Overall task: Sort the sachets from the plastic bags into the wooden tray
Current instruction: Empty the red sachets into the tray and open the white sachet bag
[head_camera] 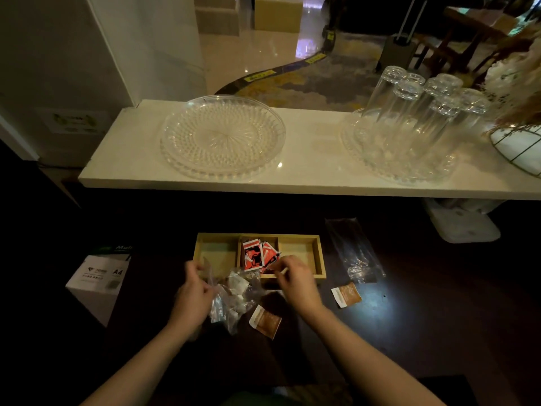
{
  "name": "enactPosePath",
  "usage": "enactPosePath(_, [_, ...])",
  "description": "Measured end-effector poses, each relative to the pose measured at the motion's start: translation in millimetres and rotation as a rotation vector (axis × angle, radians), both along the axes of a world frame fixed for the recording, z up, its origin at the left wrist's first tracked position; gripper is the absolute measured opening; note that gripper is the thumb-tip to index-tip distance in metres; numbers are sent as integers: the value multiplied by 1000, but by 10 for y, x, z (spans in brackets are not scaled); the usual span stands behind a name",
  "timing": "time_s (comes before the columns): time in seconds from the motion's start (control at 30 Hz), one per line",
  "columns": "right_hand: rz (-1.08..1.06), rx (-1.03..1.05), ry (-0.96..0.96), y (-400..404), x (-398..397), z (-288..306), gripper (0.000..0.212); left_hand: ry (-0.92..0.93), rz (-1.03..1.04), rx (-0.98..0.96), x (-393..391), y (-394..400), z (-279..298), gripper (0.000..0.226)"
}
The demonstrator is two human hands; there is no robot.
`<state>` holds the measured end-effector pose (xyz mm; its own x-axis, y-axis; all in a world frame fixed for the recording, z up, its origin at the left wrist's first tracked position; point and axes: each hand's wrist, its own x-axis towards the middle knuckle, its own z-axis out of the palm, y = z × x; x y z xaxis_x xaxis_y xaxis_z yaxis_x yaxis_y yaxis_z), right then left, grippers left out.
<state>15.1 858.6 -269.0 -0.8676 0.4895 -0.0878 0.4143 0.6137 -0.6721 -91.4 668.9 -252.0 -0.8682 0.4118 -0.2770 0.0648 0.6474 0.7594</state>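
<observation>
Three-compartment wooden tray [319,259] on dark table [424,317]; red sachets [257,256] in mid section, L & R sections bare. L hand [191,297] grips clear plastic bag [234,300] w/ white sachets, near edge of tray. R hand [295,281] pinches a small pale item; can't tell what. Two brown sachets [265,320] loose on table. Flat second bag [355,253] to right.

Wooden tray [319,253], three compartments: red sachets [257,256] heaped in middle; clear plastic bag [234,297] of white sachets before it; two brown sachets [265,320] flat nearby.
</observation>
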Motion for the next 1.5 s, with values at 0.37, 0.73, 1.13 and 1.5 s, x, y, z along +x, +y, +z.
enactPosePath(0.37, [310, -286, -5, -665, -712, 389, 25, -491, 144, 278, -316, -179, 278, 16])
enactPosePath(0.73, [363, -278, -9, -717, -769, 414, 39, -327, 116, 201, -327, -83, 276, 17])
enactPosePath(1.13, [229, -248, -24, -602, -777, 435, 18, -583, 217, 350, -269, -72, 261, 24])
enactPosePath(1.5, [224, -391, -72, -653, -742, 429, 28, -463, 155, 339, -206, -62, 298, 14])
